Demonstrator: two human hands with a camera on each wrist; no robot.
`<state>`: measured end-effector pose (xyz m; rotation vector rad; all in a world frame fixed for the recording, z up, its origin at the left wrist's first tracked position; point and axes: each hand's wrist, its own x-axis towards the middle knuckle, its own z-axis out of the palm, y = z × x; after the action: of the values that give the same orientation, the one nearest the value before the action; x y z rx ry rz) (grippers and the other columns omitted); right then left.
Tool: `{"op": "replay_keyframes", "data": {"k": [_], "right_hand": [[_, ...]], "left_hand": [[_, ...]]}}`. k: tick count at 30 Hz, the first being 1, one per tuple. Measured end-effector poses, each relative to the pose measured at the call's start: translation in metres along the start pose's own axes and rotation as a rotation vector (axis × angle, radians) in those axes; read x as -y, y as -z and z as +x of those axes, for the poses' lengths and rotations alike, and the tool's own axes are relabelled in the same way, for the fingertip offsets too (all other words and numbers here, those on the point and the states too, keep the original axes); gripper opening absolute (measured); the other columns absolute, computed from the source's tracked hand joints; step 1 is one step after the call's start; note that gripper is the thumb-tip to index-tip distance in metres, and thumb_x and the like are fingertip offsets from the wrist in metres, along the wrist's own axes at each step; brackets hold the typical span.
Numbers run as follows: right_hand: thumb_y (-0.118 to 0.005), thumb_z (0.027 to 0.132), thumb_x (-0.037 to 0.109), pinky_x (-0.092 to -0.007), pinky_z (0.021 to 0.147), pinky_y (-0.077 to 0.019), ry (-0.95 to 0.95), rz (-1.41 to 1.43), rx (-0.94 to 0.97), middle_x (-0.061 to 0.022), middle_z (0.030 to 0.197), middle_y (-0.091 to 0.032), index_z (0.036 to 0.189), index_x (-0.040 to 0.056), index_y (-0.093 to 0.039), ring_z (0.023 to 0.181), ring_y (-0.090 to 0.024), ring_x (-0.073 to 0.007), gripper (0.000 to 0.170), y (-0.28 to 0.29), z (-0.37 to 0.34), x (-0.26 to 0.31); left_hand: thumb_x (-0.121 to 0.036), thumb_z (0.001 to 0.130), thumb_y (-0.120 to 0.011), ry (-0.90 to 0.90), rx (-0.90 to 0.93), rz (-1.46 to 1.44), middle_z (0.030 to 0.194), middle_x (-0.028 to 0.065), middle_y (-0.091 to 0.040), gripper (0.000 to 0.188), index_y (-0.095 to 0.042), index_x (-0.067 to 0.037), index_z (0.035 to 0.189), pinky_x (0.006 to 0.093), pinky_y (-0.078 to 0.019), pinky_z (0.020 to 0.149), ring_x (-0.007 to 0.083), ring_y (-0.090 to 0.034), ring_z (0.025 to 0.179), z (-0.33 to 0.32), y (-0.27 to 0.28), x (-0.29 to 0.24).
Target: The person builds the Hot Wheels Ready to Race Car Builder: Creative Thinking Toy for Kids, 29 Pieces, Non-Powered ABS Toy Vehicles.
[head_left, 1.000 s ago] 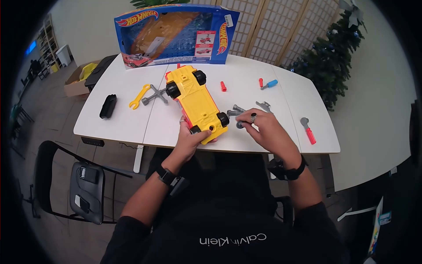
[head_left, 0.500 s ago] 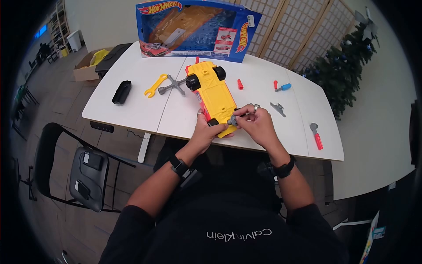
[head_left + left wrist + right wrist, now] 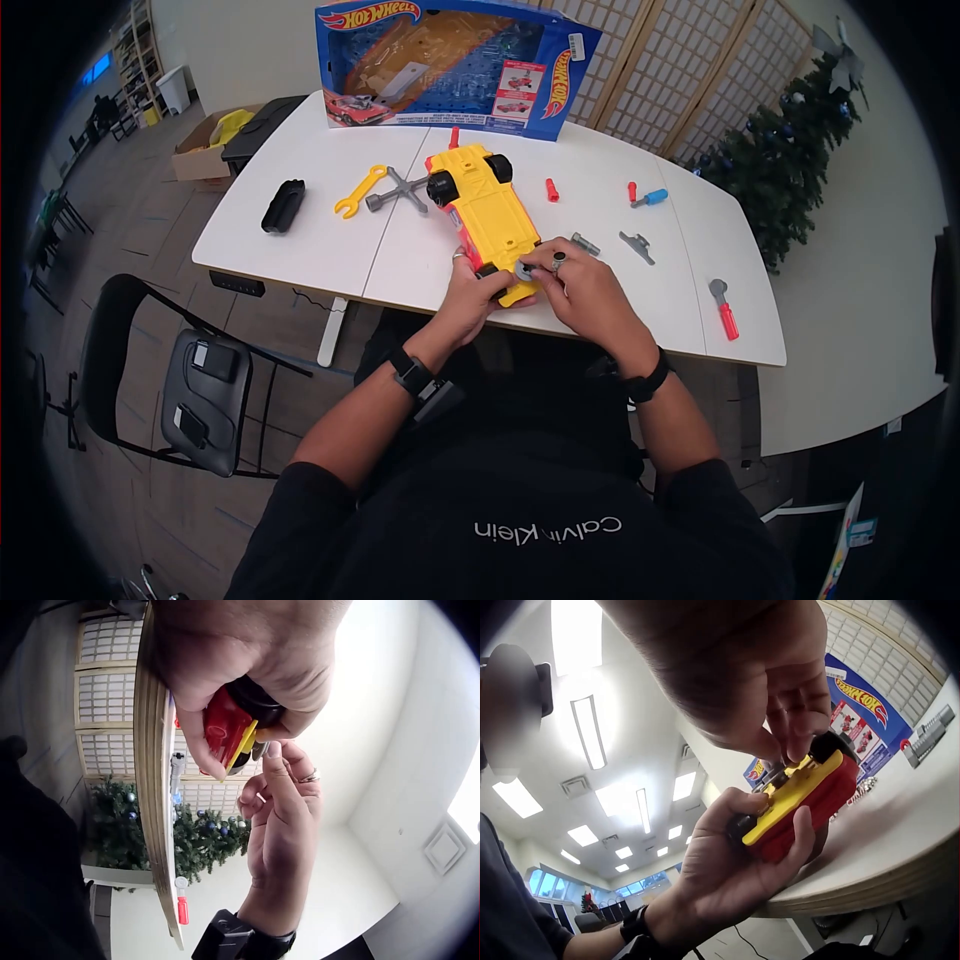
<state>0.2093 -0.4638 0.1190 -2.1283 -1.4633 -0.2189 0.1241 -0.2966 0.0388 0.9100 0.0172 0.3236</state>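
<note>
The white table [image 3: 300, 262] stretched beneath the work, with the blue box [image 3: 440, 75] standing on its far side, near twelve o'clock from the toy car [image 3: 490, 212]. The toy car was held above the table's near edge (whether its far end touched the tabletop, the views did not settle). The step in hand seemed to be fitting something into the near end of the yellow underside. Doing it well called for a firmly braced body, pressure square to the base, and a supporting thumb kept clear. The underside faced up toward the wearer, and the long axis ran from eleven o'clock to five; which end was the nose could not be told.

The right hand [image 3: 590, 295], at four o'clock from the car's middle, bent over the base in a narrow pinch. The left hand [image 3: 468, 305], near half past six, gripped the car's near end.

The grey cross wrench [image 3: 402, 190] lay toward ten o'clock, with the yellow wrench [image 3: 361, 192] just beyond at nine. A grey bolt [image 3: 586, 243] lay near half past three. Last came the grey piece [image 3: 523, 271], pinched at the underside by the right hand, its seat hidden.
</note>
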Motion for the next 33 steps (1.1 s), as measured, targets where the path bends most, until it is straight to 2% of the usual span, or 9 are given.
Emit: {"op": "replay_keyframes", "data": {"k": [9,12,15,18,20,21,27,29,33], "right_hand": [[-0.07,0.096,0.008,-0.0396,0.076,-0.0592,-0.022,-0.11,0.034,-0.0082,0.11,-0.067,0.118,0.0103,-0.076,0.089,-0.072,-0.0313,0.022,0.003,-0.003,0.011],[-0.071,0.096,0.008,-0.0406,0.074,-0.0591,0.0,-0.128,0.01,-0.0079,0.107,-0.066,0.115,0.0098,-0.076,0.086,-0.072,-0.0311,0.02,0.003,-0.003,0.015],[-0.07,0.096,0.013,-0.0408,0.074,-0.0586,-0.038,-0.122,0.032,-0.0102,0.107,-0.064,0.112,0.0016,-0.076,0.087,-0.07,-0.0302,0.021,0.004,-0.003,0.02],[-0.073,0.097,0.021,-0.0419,0.076,-0.0577,0.029,-0.234,-0.104,-0.0113,0.109,-0.065,0.105,-0.0033,-0.075,0.091,-0.068,-0.0301,0.026,0.0,-0.003,0.022],[-0.076,0.095,0.02,-0.0378,0.076,-0.0569,0.157,-0.203,-0.197,-0.0107,0.099,-0.066,0.129,0.0008,-0.063,0.099,-0.069,-0.0295,0.041,0.0,-0.004,0.024],[-0.076,0.095,0.02,-0.0378,0.076,-0.0569,0.159,-0.203,-0.198,-0.0107,0.099,-0.066,0.129,0.0008,-0.063,0.099,-0.069,-0.0295,0.041,-0.001,-0.008,0.026],[-0.069,0.098,0.014,-0.0429,0.079,-0.0535,-0.253,-0.081,-0.065,-0.0172,0.098,-0.07,0.133,-0.0033,-0.06,0.092,-0.065,-0.0331,0.04,0.02,-0.026,0.041],[-0.065,0.098,0.007,-0.0424,0.079,-0.0526,-0.07,0.047,-0.092,-0.0165,0.096,-0.07,0.135,-0.0015,-0.061,0.087,-0.066,-0.0329,0.038,0.021,-0.024,0.033],[-0.075,0.094,0.011,-0.0404,0.082,-0.0529,0.272,-0.047,-0.119,-0.0112,0.094,-0.07,0.131,0.0051,-0.064,0.087,-0.064,-0.0288,0.039,0.009,-0.012,0.015]], "left_hand": [[-0.006,0.095,-0.054,0.012,0.018,-0.063,0.131,0.018,-0.066,0.048,-0.048,0.002,0.142,0.048,-0.0673,0.089,0.0277,-0.071,0.114,0.0,0.005,0.003],[-0.011,0.1,-0.056,0.022,-0.02,-0.144,0.132,0.0215,-0.061,0.043,-0.037,0.0,0.137,0.0536,-0.0675,0.085,0.0329,-0.071,0.111,0.004,0.013,0.007],[-0.025,0.106,-0.053,0.061,0.044,-0.194,0.136,0.021,-0.059,0.042,-0.036,-0.005,0.139,0.0545,-0.0661,0.084,0.0313,-0.069,0.117,0.004,0.014,0.006],[-0.036,0.11,-0.049,0.079,-0.044,-0.189,0.139,0.0201,-0.057,0.043,-0.035,-0.007,0.139,0.0525,-0.0642,0.089,0.0294,-0.067,0.121,0.002,0.008,0.008],[-0.039,0.112,-0.043,0.062,-0.143,-0.171,0.142,0.0193,-0.058,0.05,-0.04,-0.003,0.147,0.0509,-0.0561,0.106,0.0306,-0.065,0.127,0.001,0.003,0.008],[-0.039,0.112,-0.043,0.06,-0.143,-0.17,0.142,0.0193,-0.058,0.05,-0.04,-0.003,0.147,0.0509,-0.0561,0.106,0.0306,-0.065,0.127,0.001,0.004,0.009],[-0.038,0.112,-0.044,0.075,-0.111,-0.219,0.143,0.0185,-0.058,0.047,-0.042,-0.004,0.145,0.0478,-0.0527,0.112,0.0299,-0.062,0.133,0.006,0.009,0.012],[-0.037,0.11,-0.052,0.064,-0.127,-0.238,0.137,0.0143,-0.059,0.04,-0.039,-0.011,0.138,0.0433,-0.06,0.096,0.0261,-0.067,0.122,0.007,0.01,0.014],[-0.036,0.109,-0.054,0.064,-0.095,-0.222,0.136,0.0126,-0.06,0.039,-0.04,-0.012,0.137,0.0409,-0.0601,0.093,0.024,-0.068,0.119,0.009,0.017,0.019]]}}
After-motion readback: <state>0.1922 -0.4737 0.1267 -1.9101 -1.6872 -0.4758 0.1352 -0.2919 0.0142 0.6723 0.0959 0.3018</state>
